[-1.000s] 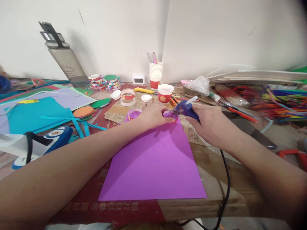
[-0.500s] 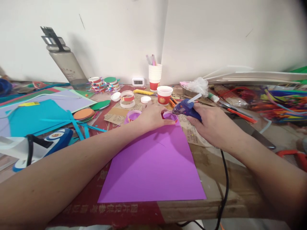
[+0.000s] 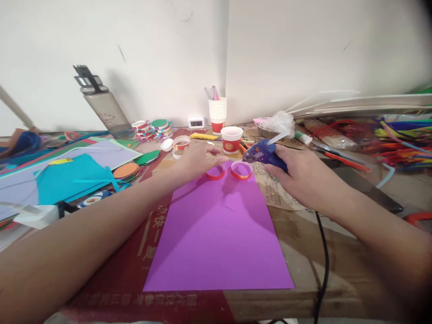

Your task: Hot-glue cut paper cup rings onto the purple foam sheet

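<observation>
My left hand [image 3: 200, 156] reaches over the far edge of a purple paper sheet [image 3: 219, 243]. Its thumb and fingers are apart, just above a red-rimmed paper ring [image 3: 215, 176] cut from a cup; I cannot tell whether it touches the ring. Beside that, to the right, stands a second such ring [image 3: 241, 175] on the sheet. A bit of red edge shows under my left hand, mostly hidden. My right hand [image 3: 293, 168] is closed around a blue glue gun [image 3: 266, 155] with a translucent glue stick; its nozzle points left, by the second ring.
Behind the sheet are a red-and-white paper cup [image 3: 231, 140], stacked cups [image 3: 218, 112] with pens and a yellow cutter [image 3: 204, 136]. Blue paper [image 3: 70, 177] lies left; colourful pipe cleaners [image 3: 405, 144] lie right. A black cord [image 3: 322, 265] runs down the right side.
My left hand has let go of the right-hand ring and moved left, uncovering another ring beside it. My right hand still holds the glue gun nearby. The view has shifted slightly.
</observation>
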Motion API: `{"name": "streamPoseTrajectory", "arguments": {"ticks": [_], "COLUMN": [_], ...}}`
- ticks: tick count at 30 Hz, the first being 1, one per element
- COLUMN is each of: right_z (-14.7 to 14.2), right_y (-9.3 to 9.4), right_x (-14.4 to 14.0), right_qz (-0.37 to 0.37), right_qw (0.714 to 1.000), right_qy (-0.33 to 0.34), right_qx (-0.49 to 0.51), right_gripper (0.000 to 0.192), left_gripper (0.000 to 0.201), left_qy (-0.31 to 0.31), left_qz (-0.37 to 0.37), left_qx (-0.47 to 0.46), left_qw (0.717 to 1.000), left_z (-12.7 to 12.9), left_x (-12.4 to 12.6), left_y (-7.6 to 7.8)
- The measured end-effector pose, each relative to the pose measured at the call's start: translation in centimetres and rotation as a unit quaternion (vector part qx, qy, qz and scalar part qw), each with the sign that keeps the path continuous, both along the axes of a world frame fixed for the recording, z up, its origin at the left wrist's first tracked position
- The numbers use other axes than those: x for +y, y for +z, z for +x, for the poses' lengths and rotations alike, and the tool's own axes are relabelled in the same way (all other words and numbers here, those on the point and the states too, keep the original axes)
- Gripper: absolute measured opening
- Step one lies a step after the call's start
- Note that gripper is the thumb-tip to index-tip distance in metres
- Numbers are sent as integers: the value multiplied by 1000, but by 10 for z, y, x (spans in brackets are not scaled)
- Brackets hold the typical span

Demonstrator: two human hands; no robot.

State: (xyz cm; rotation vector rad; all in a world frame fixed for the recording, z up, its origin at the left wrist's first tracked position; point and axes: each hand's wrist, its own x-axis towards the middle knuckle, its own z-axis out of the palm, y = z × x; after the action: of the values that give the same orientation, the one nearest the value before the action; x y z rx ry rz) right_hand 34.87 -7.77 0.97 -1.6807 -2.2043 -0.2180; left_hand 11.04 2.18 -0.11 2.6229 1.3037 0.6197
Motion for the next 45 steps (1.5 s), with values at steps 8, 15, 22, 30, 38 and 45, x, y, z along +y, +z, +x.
{"name": "streamPoseTrajectory", "arguments": {"ticks": [8, 15, 22, 30, 38, 45], "right_z": [1, -8, -22, -26, -30, -34], "right_y": [1, -5, -9, -9, -13, -15], "right_x": [-1, -4, -10, -11, -12, -9], "right_qz": [35, 1, -19, -35, -20, -49], "right_qw": [998, 989, 990, 984, 984, 978], "right_qy": [6, 53, 60, 70, 83, 98], "right_qx": [59, 137, 126, 161, 153, 177], "right_gripper": [21, 22, 24, 30, 24, 19], "left_gripper": [61, 62, 62, 51, 48, 50], "left_qy": [37, 51, 34, 21, 19, 27], "left_qz": [20, -15, -34, -58, -52, -48], "left_qx": [62, 58, 42, 23, 19, 6], "left_qw": [997, 997, 998, 998, 998, 998], "left_z": [-23, -23, -29, -33, -29, -29], "left_x": [-15, -19, -19, -17, -19, -20], "left_y": [-17, -23, -23, -24, -23, -25]}}
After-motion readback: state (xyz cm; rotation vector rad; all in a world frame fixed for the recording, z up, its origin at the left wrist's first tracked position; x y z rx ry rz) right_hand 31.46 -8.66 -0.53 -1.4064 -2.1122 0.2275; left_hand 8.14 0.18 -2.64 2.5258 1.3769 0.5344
